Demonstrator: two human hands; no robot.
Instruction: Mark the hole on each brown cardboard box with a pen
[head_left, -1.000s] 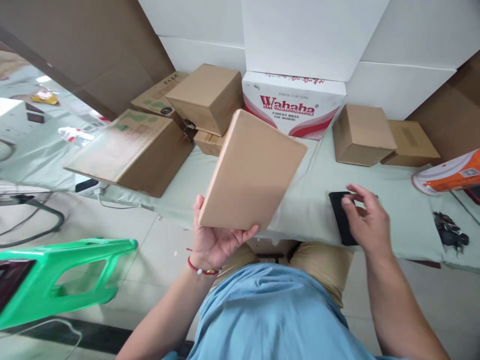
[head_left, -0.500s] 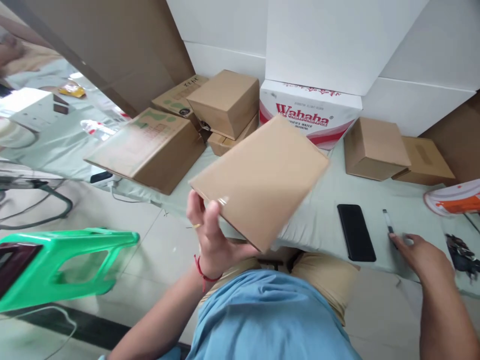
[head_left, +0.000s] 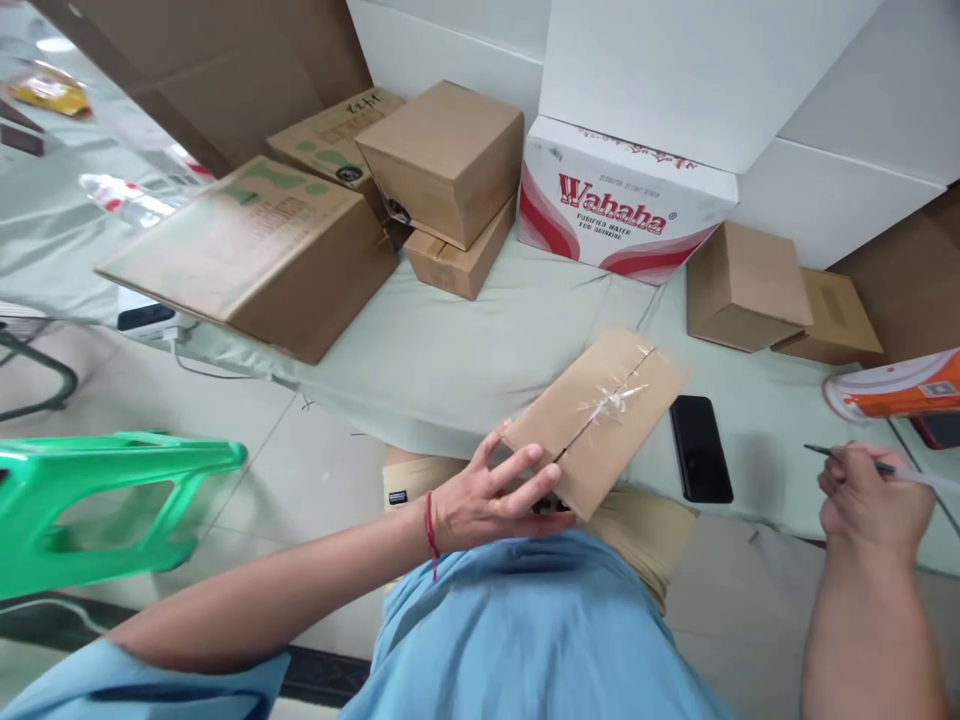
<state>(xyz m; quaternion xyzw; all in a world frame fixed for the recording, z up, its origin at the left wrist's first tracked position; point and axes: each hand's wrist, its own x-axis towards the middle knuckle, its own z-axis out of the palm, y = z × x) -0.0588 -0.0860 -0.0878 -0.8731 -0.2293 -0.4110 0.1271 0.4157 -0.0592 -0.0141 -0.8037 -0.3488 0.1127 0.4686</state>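
My left hand (head_left: 504, 492) grips the near left end of a small cardboard box (head_left: 592, 415), fingers spread over its edge. The box is tilted at the table's front edge, close to my lap. A seam with crumpled clear tape runs along its upward face. On the right, my right hand (head_left: 874, 505) is closed around a pen (head_left: 889, 468), its dark tip pointing left above the table. Between the two hands a black phone (head_left: 702, 450) lies flat on the cloth.
Cardboard boxes (head_left: 442, 160) are stacked at the back left, beside a larger printed carton (head_left: 247, 250). Behind stands a white and red Wahaha carton (head_left: 622, 205). Two small boxes (head_left: 750, 280) and an orange-white container (head_left: 896, 388) sit at right. A green stool (head_left: 112, 510) stands left.
The box has come down and toward me, turned from its plain face to its taped seam. My right hand has lifted the pen from the table.
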